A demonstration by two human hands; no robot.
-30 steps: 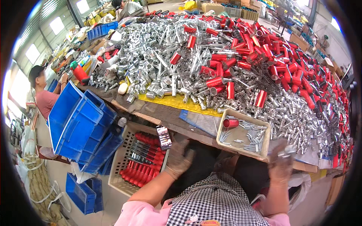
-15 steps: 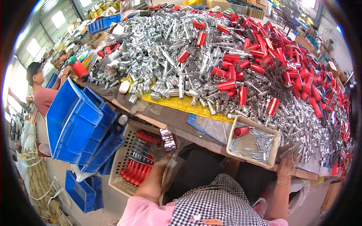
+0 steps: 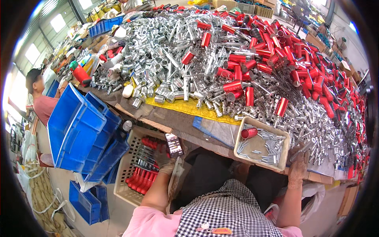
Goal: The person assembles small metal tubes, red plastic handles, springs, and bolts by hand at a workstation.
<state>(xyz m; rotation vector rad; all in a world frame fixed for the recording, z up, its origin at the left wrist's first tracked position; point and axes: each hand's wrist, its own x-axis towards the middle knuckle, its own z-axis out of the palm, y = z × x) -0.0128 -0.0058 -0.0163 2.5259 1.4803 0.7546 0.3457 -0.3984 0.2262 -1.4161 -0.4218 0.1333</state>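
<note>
My left hand, in a pale glove, reaches into a beige slotted crate. It is at the red-handled metal tools lying in rows there; its fingertips blend into them, so its grip is unclear. Right beside it a phone with a lit screen rests at the crate's edge by the table. My right hand, also gloved, is at the table's front edge with its fingers closed around a silver metal part. To its left sits a cream tray holding small metal pins and a red sleeve.
A large heap of silver metal tubes and red sleeves covers the table, with dark springs among them. Blue bins are stacked at the left. Another person stands beyond them.
The whole view has shifted slightly. My left hand stays at the tools in the crate with only a small movement. My right hand remains beside the tray, keeping the metal part.
</note>
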